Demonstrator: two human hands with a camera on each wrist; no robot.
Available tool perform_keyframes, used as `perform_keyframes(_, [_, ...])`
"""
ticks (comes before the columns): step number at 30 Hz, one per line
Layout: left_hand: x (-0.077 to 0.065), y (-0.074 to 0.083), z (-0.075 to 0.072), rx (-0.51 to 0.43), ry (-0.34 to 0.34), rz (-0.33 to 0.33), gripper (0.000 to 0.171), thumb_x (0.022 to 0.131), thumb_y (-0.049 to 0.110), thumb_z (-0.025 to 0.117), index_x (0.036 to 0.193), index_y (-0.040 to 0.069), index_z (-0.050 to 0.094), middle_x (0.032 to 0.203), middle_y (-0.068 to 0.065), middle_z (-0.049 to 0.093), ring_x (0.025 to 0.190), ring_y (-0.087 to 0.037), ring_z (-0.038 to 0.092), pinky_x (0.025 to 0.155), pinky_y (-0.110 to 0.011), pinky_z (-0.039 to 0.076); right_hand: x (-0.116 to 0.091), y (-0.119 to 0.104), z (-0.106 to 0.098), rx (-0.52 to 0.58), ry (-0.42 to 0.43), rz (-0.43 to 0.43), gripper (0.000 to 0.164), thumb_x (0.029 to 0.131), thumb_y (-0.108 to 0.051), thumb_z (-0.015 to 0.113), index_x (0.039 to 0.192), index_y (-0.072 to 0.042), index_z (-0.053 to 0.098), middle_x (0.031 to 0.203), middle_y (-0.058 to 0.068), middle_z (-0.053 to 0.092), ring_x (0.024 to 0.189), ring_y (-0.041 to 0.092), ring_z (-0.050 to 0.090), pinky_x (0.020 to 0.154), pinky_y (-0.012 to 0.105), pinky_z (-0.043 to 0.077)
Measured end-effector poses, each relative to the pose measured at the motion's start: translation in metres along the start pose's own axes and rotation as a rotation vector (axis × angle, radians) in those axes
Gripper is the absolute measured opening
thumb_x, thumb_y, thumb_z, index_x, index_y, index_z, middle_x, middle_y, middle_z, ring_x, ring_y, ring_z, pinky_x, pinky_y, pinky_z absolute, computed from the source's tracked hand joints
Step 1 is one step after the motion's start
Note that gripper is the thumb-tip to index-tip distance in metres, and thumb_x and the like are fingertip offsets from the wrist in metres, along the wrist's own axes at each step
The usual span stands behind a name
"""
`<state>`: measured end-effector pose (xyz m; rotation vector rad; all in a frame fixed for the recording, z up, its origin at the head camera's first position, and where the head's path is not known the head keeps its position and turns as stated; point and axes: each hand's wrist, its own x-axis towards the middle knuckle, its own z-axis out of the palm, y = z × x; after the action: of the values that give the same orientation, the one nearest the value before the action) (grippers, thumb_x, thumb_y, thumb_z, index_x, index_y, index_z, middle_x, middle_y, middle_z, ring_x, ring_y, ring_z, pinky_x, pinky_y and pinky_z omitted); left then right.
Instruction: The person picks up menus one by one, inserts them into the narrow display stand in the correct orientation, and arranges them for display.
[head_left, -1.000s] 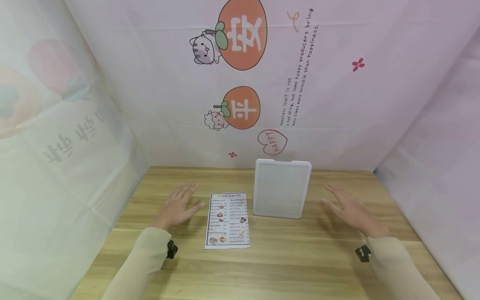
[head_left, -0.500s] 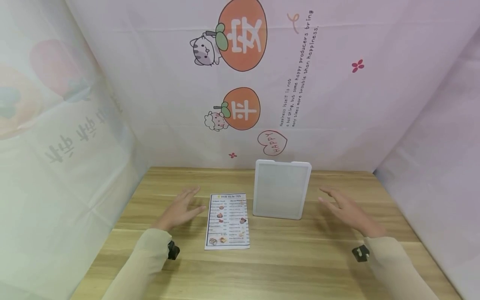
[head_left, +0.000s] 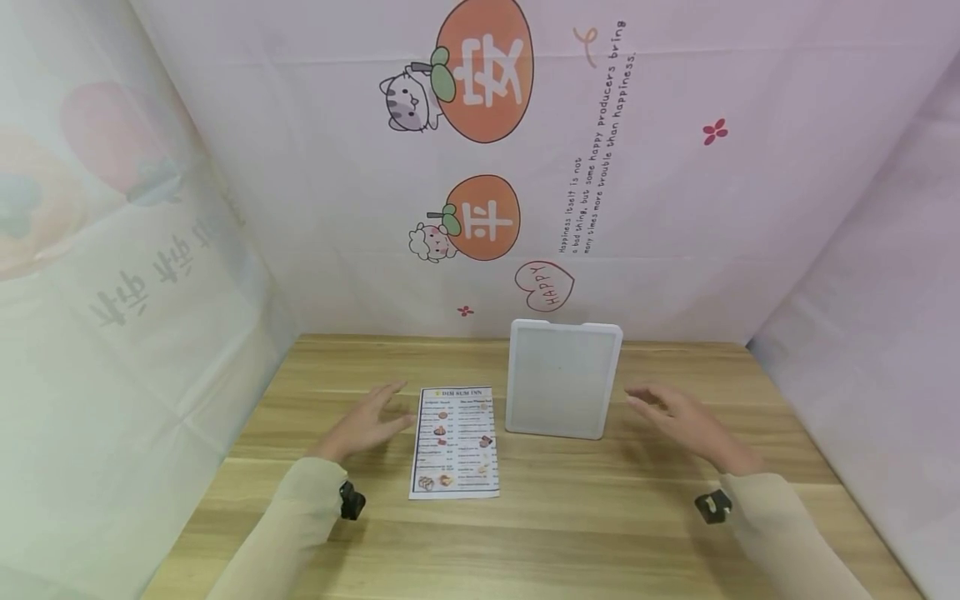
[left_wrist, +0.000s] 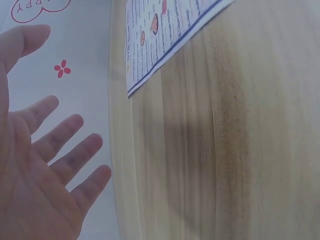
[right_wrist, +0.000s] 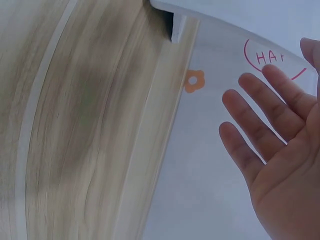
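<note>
A printed menu sheet headed "DIM SUM INN" lies flat on the wooden table, just left of the middle. To its right a white-framed board with a pale grey panel stands upright; part of its back and a support show in the right wrist view. My left hand is beside the menu's left edge, thumb toward the paper. In the left wrist view the fingers are spread and hold nothing. My right hand hovers right of the board, its fingertips a short way from the frame. Nothing is in its extended fingers.
The wooden tabletop runs back to a white printed cloth with orange pictures and lettering. Similar cloth walls stand at the left and right. A small black device is strapped on each wrist.
Both hands have moved inward: the left hand slightly right toward the menu, the right hand left toward the board. The menu and the board have stayed in place.
</note>
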<state>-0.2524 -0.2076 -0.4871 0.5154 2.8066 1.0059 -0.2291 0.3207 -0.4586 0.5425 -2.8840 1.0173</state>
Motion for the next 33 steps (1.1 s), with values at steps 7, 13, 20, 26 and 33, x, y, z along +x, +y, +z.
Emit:
perform_keyframes(7, [0.002,0.000,0.005,-0.078,-0.019,-0.030,0.085,0.093,0.056,0.065,0.157,0.011,0.031,0.154,-0.017,0.041,0.132,-0.040,0.047,0.105,-0.061,0.040,0.002,-0.009,0.006,-0.001,0.005,-0.005,0.042,0.106,-0.037,0.051,0.128,-0.003,0.064,0.126,0.017,0.066,0.114,0.039,0.062,0.095,0.058,0.050])
perform_keyframes(13, [0.003,0.001,0.008,-0.158,-0.029,-0.048,0.079,0.095,0.045,0.067,0.156,0.010,0.032,0.150,-0.019,0.046,0.129,-0.040,0.051,0.104,-0.059,0.041,0.004,-0.014,0.011,0.078,-0.024,-0.008,0.042,0.106,-0.035,0.052,0.128,-0.002,0.065,0.126,0.017,0.066,0.117,0.039,0.061,0.096,0.057,0.049])
perform_keyframes(20, [0.003,0.000,0.011,-0.209,-0.026,-0.085,0.077,0.095,0.045,0.067,0.155,0.010,0.035,0.147,-0.019,0.049,0.126,-0.038,0.055,0.103,-0.060,0.042,0.006,-0.016,0.019,0.146,-0.055,0.008,0.041,0.105,-0.036,0.053,0.131,-0.007,0.065,0.133,0.017,0.062,0.124,0.039,0.056,0.101,0.058,0.046])
perform_keyframes(26, [0.004,0.000,0.014,-0.210,-0.020,-0.116,0.073,0.096,0.045,0.066,0.154,0.009,0.038,0.139,-0.016,0.057,0.120,-0.035,0.060,0.102,-0.059,0.044,0.010,-0.021,0.029,0.164,-0.095,0.031,0.041,0.104,-0.040,0.054,0.132,-0.012,0.065,0.137,0.015,0.060,0.127,0.037,0.054,0.103,0.056,0.044])
perform_keyframes(33, [0.005,-0.003,0.018,-0.251,-0.022,-0.166,0.068,0.097,0.039,0.065,0.152,0.008,0.040,0.134,-0.020,0.060,0.099,-0.025,0.069,0.099,-0.057,0.047,0.015,-0.027,0.043,0.198,-0.159,0.041,0.038,0.103,-0.039,0.057,0.131,-0.015,0.065,0.128,0.007,0.065,0.115,0.026,0.062,0.099,0.049,0.049])
